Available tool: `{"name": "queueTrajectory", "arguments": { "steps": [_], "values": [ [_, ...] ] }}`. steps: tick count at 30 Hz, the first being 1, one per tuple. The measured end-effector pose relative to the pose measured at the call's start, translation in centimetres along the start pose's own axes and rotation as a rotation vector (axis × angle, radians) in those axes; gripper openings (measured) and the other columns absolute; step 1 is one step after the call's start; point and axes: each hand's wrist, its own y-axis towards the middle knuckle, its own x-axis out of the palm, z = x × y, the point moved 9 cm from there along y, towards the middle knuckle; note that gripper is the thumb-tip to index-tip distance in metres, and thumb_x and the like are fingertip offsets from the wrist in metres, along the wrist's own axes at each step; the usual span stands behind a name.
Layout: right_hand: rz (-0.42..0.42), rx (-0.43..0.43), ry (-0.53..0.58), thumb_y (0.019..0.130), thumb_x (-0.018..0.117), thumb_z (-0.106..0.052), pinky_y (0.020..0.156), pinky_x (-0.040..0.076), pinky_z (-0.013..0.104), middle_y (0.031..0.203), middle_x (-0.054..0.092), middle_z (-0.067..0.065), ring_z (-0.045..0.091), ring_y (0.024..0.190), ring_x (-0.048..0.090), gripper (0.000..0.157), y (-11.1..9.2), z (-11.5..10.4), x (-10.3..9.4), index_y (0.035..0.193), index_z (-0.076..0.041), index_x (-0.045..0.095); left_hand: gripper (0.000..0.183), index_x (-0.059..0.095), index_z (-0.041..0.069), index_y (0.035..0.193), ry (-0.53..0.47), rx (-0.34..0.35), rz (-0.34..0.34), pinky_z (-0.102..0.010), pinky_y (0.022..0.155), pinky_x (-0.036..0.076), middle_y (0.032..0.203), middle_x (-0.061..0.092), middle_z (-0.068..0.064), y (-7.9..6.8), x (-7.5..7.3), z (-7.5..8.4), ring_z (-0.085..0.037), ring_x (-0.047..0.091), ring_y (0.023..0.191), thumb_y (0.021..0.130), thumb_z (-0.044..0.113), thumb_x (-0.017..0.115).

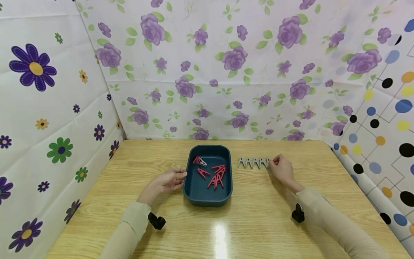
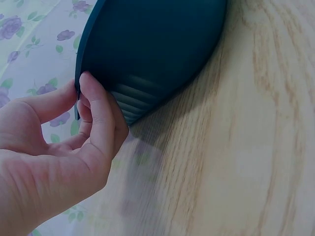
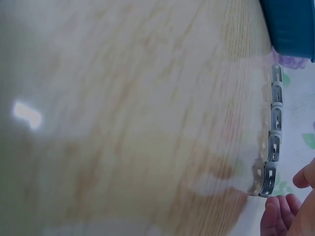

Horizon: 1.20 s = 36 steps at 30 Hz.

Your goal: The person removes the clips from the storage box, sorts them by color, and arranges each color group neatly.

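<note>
- The box [image 1: 208,202], dark blue, sits on the desk [image 1: 258,226] and serves as landmark here.
- The left hand [image 1: 169,180] is at the left side of the box, its fingers grasping the rim in a pinch, thumb on one side of the edge and fingertips on the other.
- The grey clips [image 1: 255,160], five of them, stand on the desk right of the box, level with its far half, in a close row running away from it.
- The right hand [image 1: 283,169] is right of the box, at the row's far end from it. Its fingers are loosely bent and released, a gap showing between thumb and fingertips; they are just beside the end clip, and whether they touch it I cannot tell.
- The red clips [image 1: 203,173] lie inside the box: most heaped in its right half, one left of its middle, another near its far left corner.
- A lone grey clip [image 1: 203,163] lies in the box against that corner's red one.
- The floral cloth [image 1: 207,104] hangs behind the box.
</note>
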Motion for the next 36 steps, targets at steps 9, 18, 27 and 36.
{"name": "queueTrajectory", "arguments": {
  "steps": [9,18,27,36],
  "values": [
    [0.034,-0.017,0.011,0.093,0.05,-0.015,0.055,0.042,0.027,0.083,0.062,0.015,0.021,0.064,0.055,0.015,0.1,-0.3,-0.2,0.094,-0.002,0.057,0.016,0.048,0.007,0.116,-0.004,-0.001,0.01,-0.02,0.07,0.053,0.088,0.065,0.004,0.0,0.0,-0.1,-0.006,0.062,0.076,0.101,0.011,0.049],
    [0.068,-0.09,0.036,0.095,0.048,-0.011,0.057,0.042,0.028,0.084,0.062,0.017,0.022,0.066,0.056,0.015,0.3,-0.9,-0.1,0.096,0.001,0.058,0.016,0.047,0.006,0.117,0.0,0.003,-0.003,-0.02,0.071,0.053,0.089,0.065,0.004,0.1,-0.1,-0.3,-0.006,0.062,0.077,0.102,0.01,0.048],
    [0.117,-0.175,0.107,0.096,0.05,-0.011,0.061,0.043,0.026,0.082,0.063,0.013,0.021,0.07,0.055,0.015,0.4,-1.9,-0.3,0.097,-0.001,0.061,0.016,0.048,0.007,0.117,0.001,-0.009,0.014,-0.02,0.069,0.053,0.088,0.065,0.004,0.1,-0.2,-0.2,-0.006,0.062,0.076,0.101,0.011,0.05],
    [0.112,-0.273,0.151,0.098,0.05,-0.012,0.058,0.045,0.023,0.086,0.066,0.012,0.02,0.074,0.058,0.02,0.3,-3.3,-0.2,0.102,0.001,0.065,0.019,0.048,0.01,0.114,0.012,0.007,-0.017,-0.019,0.07,0.053,0.089,0.064,0.004,0.1,0.0,0.0,-0.005,0.061,0.077,0.098,0.015,0.056]
  ]
}}
